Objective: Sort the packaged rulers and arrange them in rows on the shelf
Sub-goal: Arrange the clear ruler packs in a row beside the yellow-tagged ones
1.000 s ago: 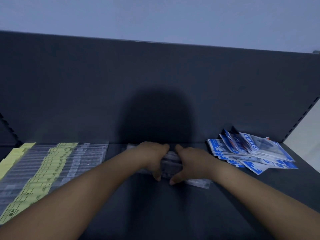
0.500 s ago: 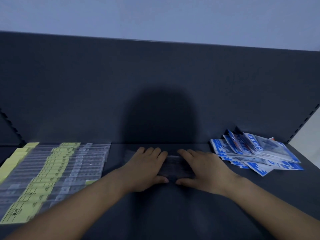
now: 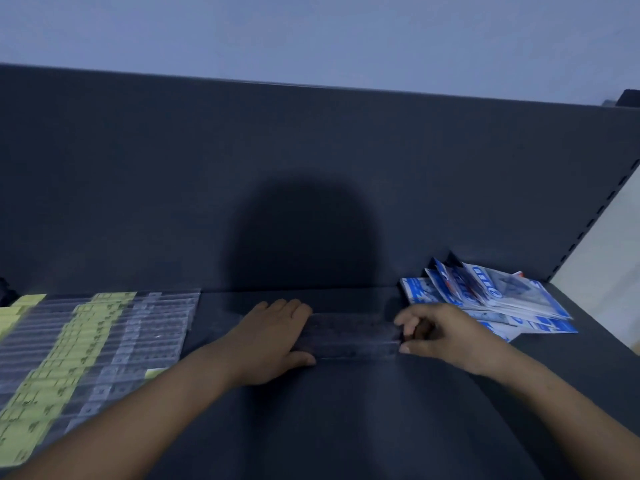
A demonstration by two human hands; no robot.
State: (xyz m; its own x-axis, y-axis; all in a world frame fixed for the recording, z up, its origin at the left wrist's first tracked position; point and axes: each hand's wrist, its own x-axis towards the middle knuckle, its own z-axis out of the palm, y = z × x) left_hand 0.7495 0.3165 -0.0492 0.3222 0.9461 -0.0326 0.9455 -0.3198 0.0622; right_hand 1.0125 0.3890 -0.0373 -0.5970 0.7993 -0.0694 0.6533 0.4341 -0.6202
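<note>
Left hand [image 3: 273,336] lies flat, fingers straight, on the left end of the ruler pack [image 3: 353,336] at the middle of the shelf [image 3: 346,427]; right hand [image 3: 446,336] curls fingers and thumb round its right end. The clear, glossy pack barely shows against the matte dark shelf; its print is illegible.

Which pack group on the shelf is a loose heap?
The blue-and-white packs at far right: fanned, overlapping; the yellow-labelled packs lie in neat rows.

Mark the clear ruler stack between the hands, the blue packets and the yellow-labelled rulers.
clear ruler stack [image 3: 353,336]: head view, uncovered middle of its top.
blue packets [image 3: 491,294]: head view, top packet of the pile.
yellow-labelled rulers [image 3: 100,327]: head view, yellow label strip.
</note>
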